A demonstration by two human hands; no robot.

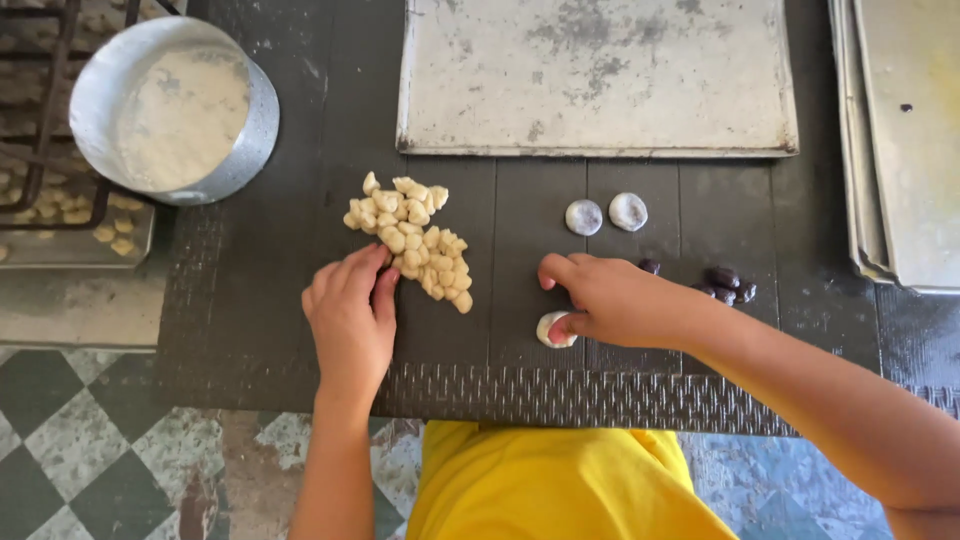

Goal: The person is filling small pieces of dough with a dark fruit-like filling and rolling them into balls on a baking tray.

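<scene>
On a dark table [270, 300] lies a heap of several small pale dough pieces [415, 235]. My left hand [350, 315] rests at the heap's lower left edge, fingertips touching the nearest pieces. My right hand [610, 298] presses a flattened white dough disc [553, 330] against the table near the front edge. Two filled dough discs with dark centres [606, 214] lie just beyond my right hand. Several dark pieces of filling [725, 283] sit to the right of that hand, partly hidden by my wrist.
A worn metal baking tray [598, 75] lies at the back. Stacked trays [905, 150] stand at the right edge. A round metal pan of flour [175, 108] sits at the back left over a rack holding more dough pieces [110, 235]. Checkered floor below.
</scene>
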